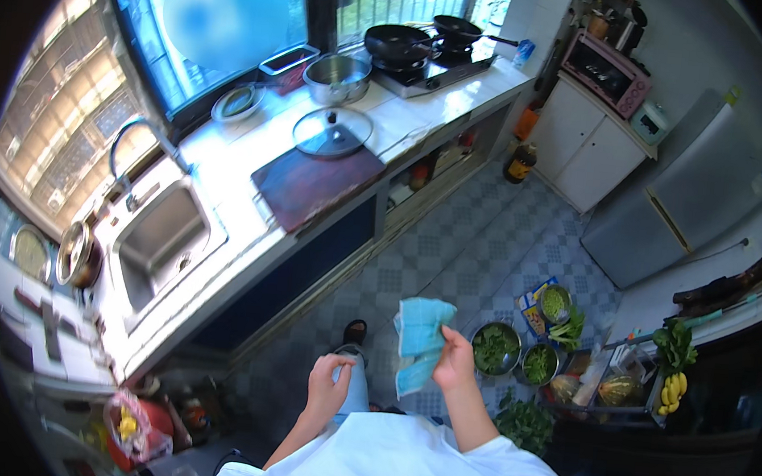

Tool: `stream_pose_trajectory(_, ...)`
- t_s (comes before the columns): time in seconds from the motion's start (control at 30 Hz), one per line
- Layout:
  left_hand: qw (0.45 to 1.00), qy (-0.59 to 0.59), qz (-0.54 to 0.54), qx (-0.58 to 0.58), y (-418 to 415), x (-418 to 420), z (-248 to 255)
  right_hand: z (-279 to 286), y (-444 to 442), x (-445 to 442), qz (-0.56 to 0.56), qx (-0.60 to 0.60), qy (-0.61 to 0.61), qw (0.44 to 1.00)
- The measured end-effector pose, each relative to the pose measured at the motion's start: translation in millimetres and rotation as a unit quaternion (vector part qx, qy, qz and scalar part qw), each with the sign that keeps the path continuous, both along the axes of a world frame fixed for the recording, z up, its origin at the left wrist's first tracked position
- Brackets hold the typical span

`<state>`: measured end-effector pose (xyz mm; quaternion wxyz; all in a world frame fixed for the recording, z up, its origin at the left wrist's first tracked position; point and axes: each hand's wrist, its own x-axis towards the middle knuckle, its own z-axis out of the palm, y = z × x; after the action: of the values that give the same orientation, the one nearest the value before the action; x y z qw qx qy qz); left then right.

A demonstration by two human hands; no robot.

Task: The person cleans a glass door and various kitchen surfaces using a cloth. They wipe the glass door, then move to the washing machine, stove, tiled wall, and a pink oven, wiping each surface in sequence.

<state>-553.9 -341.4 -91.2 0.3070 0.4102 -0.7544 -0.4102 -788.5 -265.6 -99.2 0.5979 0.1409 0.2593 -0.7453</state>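
Observation:
My right hand grips a light blue cleaning cloth by its right edge, and the cloth hangs in loose folds above the tiled floor. My left hand is in front of my body over my leg, its fingers curled together and nothing visible in them. To the left runs a white tiled counter. A dark cutting board lies at its front edge, partly covered by a glass pot lid. Further left is a steel sink with a curved faucet.
Bowls of leafy greens and peas stand on the floor, right of the cloth. A rack holds squashes and bananas. Beyond are a refrigerator, a gas stove with two pans, and a steel pot.

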Motion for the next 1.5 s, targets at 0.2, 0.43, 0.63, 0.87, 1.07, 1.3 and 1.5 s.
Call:
stream_pose_trajectory(0.2, 0.994, -0.027, -0.069, 0.083, -138.5, -71.9, -28.8, -10.5, -40.0, -96.0, -0.15, 0.051, 0.018, 0.987)
stream_pose_trajectory(0.43, 0.953, -0.053, -0.292, -0.07, -311.8, -255.3, 32.0, 6.7, -112.9, -177.4, -0.284, 0.044, 0.003, 0.958)
stream_pose_trajectory(0.63, 0.883, -0.008, -0.447, -0.141, -347.7, -429.4, 59.3, -22.8, -126.9, -244.2, -0.361, 0.08, -0.027, 0.929)
stream_pose_trajectory(0.87, 0.811, -0.062, -0.557, -0.168, -332.3, -574.5, 16.9, -70.9, -135.0, -410.8, -0.37, 0.111, -0.031, 0.922)
stream_pose_trajectory(1.07, 0.83, -0.137, -0.517, -0.159, -381.2, -692.1, 27.4, -25.9, -207.3, -617.4, -0.294, 0.093, 0.06, 0.949)
stream_pose_trajectory(1.3, 0.904, -0.081, -0.38, -0.177, -449.3, -812.3, 32.6, 15.0, -321.2, -772.9, -0.196, 0.068, 0.078, 0.975)
stream_pose_trajectory(1.5, 0.869, -0.174, -0.413, -0.208, -510.7, -931.3, -13.2, -34.5, -368.4, -847.8, -0.208, 0.137, 0.026, 0.968)
